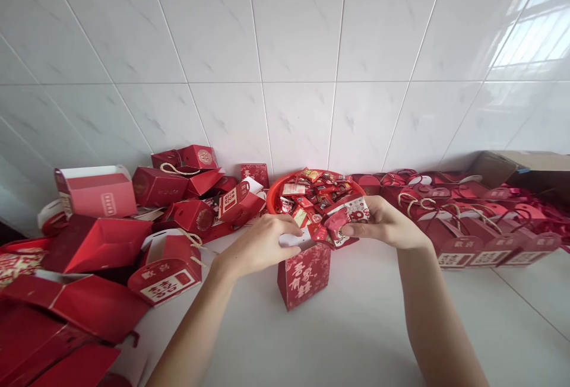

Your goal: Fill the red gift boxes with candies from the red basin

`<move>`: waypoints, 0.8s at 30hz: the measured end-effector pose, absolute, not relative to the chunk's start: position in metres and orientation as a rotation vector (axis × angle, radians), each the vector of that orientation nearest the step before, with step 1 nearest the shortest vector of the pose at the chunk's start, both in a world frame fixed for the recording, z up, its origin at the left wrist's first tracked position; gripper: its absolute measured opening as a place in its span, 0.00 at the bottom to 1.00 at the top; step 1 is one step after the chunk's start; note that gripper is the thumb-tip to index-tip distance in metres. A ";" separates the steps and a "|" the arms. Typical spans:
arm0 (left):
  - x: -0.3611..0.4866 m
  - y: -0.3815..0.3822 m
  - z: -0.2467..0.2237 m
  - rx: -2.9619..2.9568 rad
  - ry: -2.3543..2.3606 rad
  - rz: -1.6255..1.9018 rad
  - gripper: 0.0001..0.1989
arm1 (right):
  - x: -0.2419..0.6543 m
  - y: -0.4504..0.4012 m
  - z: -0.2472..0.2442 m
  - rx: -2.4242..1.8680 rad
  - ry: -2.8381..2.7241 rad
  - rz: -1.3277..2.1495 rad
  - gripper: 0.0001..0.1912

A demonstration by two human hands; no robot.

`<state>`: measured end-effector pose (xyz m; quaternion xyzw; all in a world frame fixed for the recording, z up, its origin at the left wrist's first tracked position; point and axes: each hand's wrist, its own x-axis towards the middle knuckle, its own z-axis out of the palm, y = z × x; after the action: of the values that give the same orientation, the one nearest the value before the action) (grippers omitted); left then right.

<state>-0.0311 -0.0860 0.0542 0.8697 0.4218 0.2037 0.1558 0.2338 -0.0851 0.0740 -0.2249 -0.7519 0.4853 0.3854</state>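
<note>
A small red gift box (307,277) with white lettering stands upright in front of me, its top unfolded. My left hand (269,241) is at the left side of the box's top, fingers and thumb curved apart with nothing visible between them; I cannot tell whether it touches the box. My right hand (376,224) pinches several red wrapped candies (338,221), one with a white patterned wrapper, above the right edge of the box. Just behind is a round red basin (278,188) heaped with wrapped candies (316,194).
Open red boxes (93,244) lie piled on the left. Handled boxes (485,244) stand in rows on the right, with a brown cardboard carton (512,167) behind them. White tiles (298,120) cover the wall at the back of the pale tabletop (338,339).
</note>
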 end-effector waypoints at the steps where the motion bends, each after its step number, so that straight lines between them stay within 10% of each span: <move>1: -0.029 -0.085 0.052 2.515 1.223 0.583 0.10 | 0.234 -0.084 0.074 -0.576 -1.944 1.238 0.11; 24: -0.028 -0.074 0.047 2.430 1.157 0.468 0.17 | 0.203 -0.069 0.055 -0.812 -2.106 0.973 0.14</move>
<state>-0.0283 -0.0740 0.0465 0.8709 0.4147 0.1676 0.2036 0.2032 -0.0693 0.0547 -0.3110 -0.8074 0.3729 0.3351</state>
